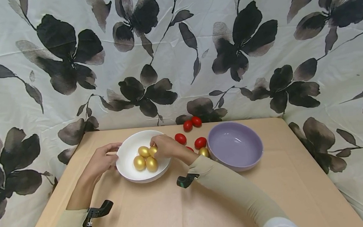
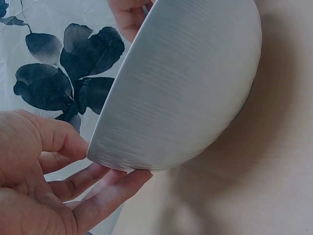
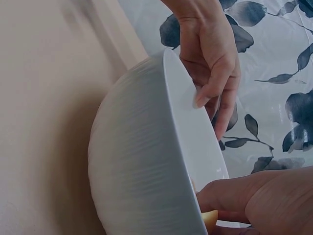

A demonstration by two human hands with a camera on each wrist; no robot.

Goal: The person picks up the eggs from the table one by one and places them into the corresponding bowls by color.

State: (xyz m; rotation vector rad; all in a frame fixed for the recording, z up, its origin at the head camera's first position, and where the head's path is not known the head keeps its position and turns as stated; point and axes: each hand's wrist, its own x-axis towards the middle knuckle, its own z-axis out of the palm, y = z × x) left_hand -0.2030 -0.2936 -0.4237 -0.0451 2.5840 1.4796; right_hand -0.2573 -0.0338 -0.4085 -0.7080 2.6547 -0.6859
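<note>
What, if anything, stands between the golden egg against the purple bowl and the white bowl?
In the head view, the right forearm crosses the gap, partly hiding a red egg; the white bowl's raised rim also intervenes.

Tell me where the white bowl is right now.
In the head view, the white bowl sits left of centre on the table, left of the purple bowl. The left hand holds its left rim.

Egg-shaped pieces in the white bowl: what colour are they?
Shiny gold; the egg-shaped pieces show best in the head view.
</note>
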